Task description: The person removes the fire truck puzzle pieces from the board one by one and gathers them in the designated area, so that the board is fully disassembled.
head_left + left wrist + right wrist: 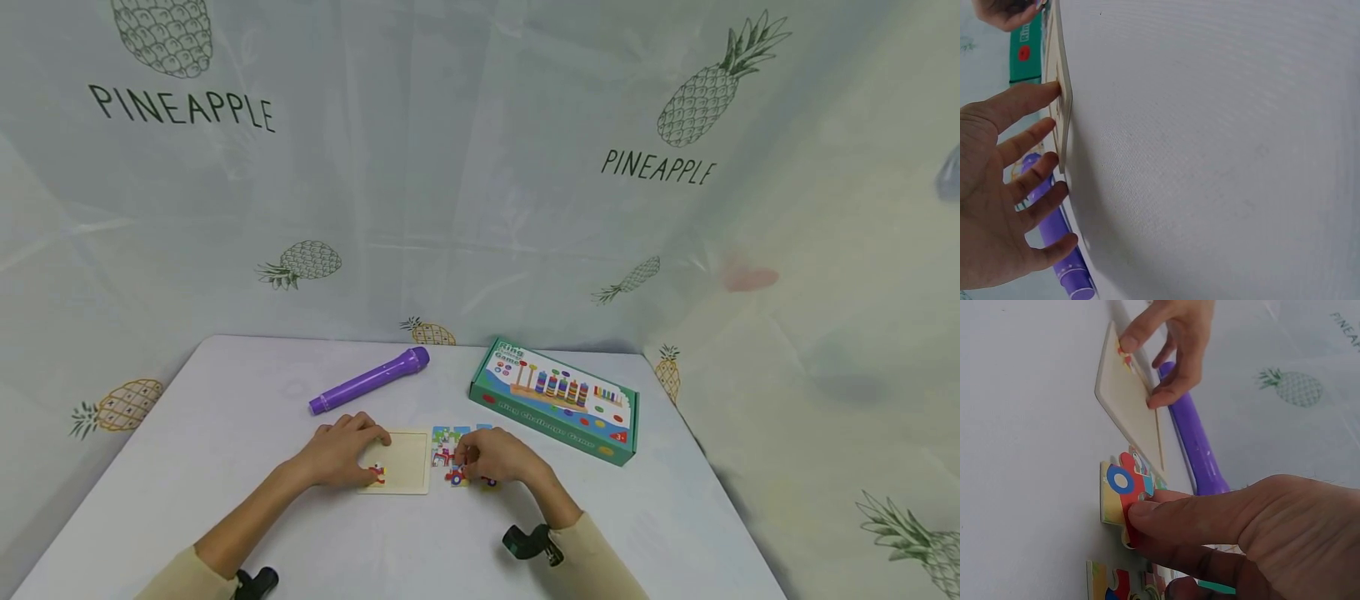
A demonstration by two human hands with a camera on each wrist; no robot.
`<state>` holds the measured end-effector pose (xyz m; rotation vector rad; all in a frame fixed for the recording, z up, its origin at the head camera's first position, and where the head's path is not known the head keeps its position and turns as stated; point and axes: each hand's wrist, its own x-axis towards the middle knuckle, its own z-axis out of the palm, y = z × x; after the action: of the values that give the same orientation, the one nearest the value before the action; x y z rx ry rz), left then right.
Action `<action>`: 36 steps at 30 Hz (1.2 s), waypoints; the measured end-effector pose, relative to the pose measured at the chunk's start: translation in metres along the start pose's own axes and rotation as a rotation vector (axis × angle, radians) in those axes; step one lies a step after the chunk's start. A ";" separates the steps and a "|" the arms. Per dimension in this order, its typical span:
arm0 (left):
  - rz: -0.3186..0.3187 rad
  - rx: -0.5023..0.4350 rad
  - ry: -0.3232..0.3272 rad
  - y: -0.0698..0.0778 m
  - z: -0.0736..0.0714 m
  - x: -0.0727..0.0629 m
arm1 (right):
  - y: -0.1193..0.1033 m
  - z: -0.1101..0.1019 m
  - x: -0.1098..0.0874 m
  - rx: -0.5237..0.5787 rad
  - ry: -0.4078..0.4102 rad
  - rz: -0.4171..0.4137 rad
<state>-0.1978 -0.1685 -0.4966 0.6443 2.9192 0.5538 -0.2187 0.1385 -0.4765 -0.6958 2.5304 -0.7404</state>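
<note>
My left hand (343,451) rests on the pale wooden puzzle tray (408,463), its fingers spread. The thumb presses a small red and yellow puzzle piece (377,474) at the tray's near left corner, while another fingertip touches the far side. My right hand (501,456) pinches a puzzle piece (1120,481) printed with a red vehicle and a blue wheel, between thumb and fingers. In the right wrist view it is tilted up, just beside the tray. More picture pieces (441,448) lie right of the tray, partly hidden under the right hand.
Behind the tray lies a purple toy microphone (369,382). A green ring game box (555,400) stands at the back right. The white table (225,400) ends at a pineapple-print curtain (465,208). Dark camera mounts sit on both wrists.
</note>
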 end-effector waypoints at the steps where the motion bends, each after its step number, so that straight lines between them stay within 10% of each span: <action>1: 0.001 0.001 0.001 0.000 0.000 0.000 | 0.000 0.000 0.000 -0.004 0.004 0.000; 36: 0.023 -0.009 0.004 0.001 -0.003 -0.001 | 0.002 0.008 -0.004 -0.056 0.036 0.032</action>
<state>-0.1968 -0.1696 -0.4938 0.6776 2.9146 0.5701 -0.2125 0.1394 -0.4829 -0.6647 2.5977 -0.6802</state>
